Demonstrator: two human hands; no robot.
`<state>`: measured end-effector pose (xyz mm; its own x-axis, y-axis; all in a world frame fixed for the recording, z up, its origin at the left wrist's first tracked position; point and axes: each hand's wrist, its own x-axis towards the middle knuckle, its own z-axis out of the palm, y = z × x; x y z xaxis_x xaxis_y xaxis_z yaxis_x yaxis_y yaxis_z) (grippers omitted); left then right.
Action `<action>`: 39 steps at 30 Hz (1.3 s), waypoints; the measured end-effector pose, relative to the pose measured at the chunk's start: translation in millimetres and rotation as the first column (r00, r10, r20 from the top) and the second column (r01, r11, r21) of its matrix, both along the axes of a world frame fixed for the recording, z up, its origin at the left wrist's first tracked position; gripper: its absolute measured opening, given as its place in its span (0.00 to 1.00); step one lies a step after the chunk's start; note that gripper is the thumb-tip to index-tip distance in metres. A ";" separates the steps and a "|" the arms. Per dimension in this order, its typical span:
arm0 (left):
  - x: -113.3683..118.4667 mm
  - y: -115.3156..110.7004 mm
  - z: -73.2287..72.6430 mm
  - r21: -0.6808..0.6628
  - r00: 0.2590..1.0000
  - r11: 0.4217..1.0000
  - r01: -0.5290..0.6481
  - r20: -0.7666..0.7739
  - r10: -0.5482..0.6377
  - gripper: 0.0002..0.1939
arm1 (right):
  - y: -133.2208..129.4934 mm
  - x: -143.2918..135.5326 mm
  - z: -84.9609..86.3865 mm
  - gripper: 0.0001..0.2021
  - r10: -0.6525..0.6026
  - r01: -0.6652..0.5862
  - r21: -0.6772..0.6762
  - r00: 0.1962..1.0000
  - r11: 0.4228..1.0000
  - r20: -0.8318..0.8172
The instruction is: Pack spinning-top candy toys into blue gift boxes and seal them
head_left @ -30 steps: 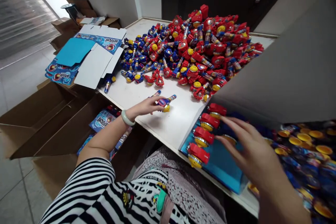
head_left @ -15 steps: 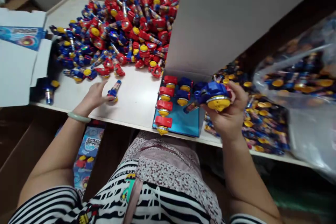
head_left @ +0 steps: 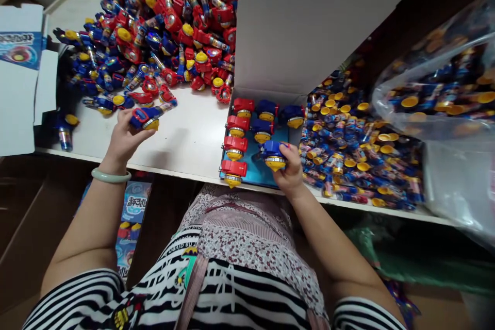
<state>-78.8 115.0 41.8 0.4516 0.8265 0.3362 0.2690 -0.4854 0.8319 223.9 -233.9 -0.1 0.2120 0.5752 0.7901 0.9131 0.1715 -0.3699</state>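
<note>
My left hand point(head_left: 126, 139) grips a blue spinning-top toy point(head_left: 144, 118) with a yellow tip, raised over the white table on the left. Its clear tube points right. In my right hand point(head_left: 291, 169) is another blue spinning-top toy point(head_left: 274, 154), held above the blue floor of an open box point(head_left: 253, 167). Red spinning-top toys point(head_left: 234, 145) form a column along the box's left side. Beside them sit blue spinning-top toys point(head_left: 263, 128), with one more blue top point(head_left: 292, 115) at the back right. Whether the right-hand toy touches the box floor cannot be seen.
A big heap of red and blue top toys point(head_left: 170, 36) covers the table's back left. Right of the box lie many small yellow-capped tubes point(head_left: 348, 139), with a clear plastic bag point(head_left: 456, 129) of more. The tall box lid point(head_left: 309, 20) stands upright. A white carton point(head_left: 19, 98) is at far left.
My right hand has moved left and down with its blue top toy, into the box area. My left hand has lifted its blue top toy off the table and turned it.
</note>
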 end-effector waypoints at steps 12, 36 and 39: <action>74.0 -65.7 75.7 0.049 0.721 0.823 0.565 0.456 -0.522 0.35 | 8.0 -8.6 -10.9 0.30 0.037 -0.066 -0.169 0.985 0.983 -0.167; 295.3 -151.7 77.8 0.382 0.480 0.294 0.876 -0.634 -0.606 0.22 | -19.7 77.4 3.5 0.26 -0.156 0.154 -0.033 0.987 0.987 -0.041; 312.4 -155.6 63.7 0.440 0.503 0.252 0.862 -0.675 -0.541 0.18 | -16.8 75.5 0.2 0.25 -0.179 0.169 -0.149 0.982 0.974 -0.058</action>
